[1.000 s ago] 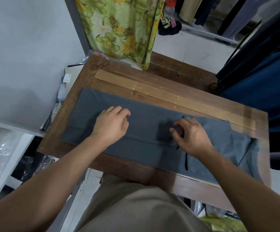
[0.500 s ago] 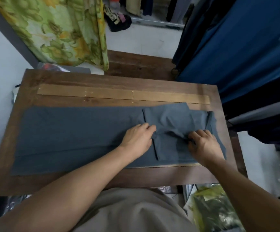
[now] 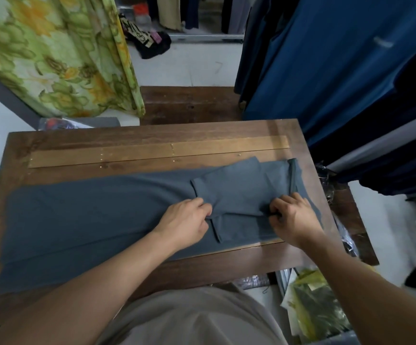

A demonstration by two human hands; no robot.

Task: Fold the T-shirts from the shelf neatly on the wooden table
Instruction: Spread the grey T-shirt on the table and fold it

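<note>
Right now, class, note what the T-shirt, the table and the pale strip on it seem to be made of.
T-shirt: soft grey knit, probably cotton jersey; matte, lies limp and bunches at the fold.
Table: dark stained wood with a slight sheen; grain and plank lines show.
Strip: lighter wood, perhaps a lath; small nail or screw heads dot it.

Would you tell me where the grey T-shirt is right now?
Head view: the grey T-shirt lies flat across the wooden table, just nearer than the light wooden strip; the left hand and right hand pinch its folded right end.
</note>
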